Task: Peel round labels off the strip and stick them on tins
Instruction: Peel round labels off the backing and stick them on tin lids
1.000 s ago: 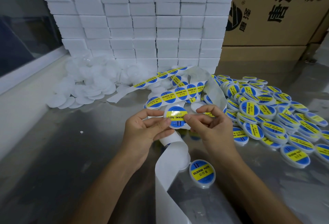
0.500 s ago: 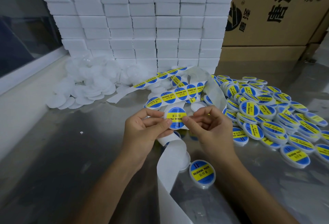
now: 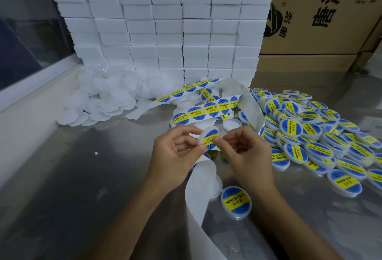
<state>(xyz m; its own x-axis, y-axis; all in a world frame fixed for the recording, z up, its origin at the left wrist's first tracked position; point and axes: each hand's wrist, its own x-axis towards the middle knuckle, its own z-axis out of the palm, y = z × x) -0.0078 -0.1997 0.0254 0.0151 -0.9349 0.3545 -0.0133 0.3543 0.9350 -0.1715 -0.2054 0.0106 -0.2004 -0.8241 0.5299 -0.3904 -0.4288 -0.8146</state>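
Note:
My left hand (image 3: 175,156) holds a small white round tin (image 3: 207,133) at the middle of the metal table (image 3: 72,187). My right hand (image 3: 246,152) pinches a blue and yellow round label (image 3: 210,141) against the lower part of the tin's face, whose upper part shows bare white. The label strip (image 3: 206,111) with several blue and yellow labels lies just behind my hands. Its empty white backing (image 3: 198,187) curls down toward me between my wrists. One labelled tin (image 3: 236,202) lies alone below my right wrist.
A big heap of labelled tins (image 3: 310,135) covers the right of the table. Plain white tins (image 3: 103,98) are piled at the back left. A wall of stacked white boxes (image 3: 165,22) stands behind, with cardboard cartons (image 3: 322,18) to its right.
The tin has tilted in my left hand, its bare white top now showing. My right thumb and finger have shifted onto the label's lower part, which now sits lower on the tin's face.

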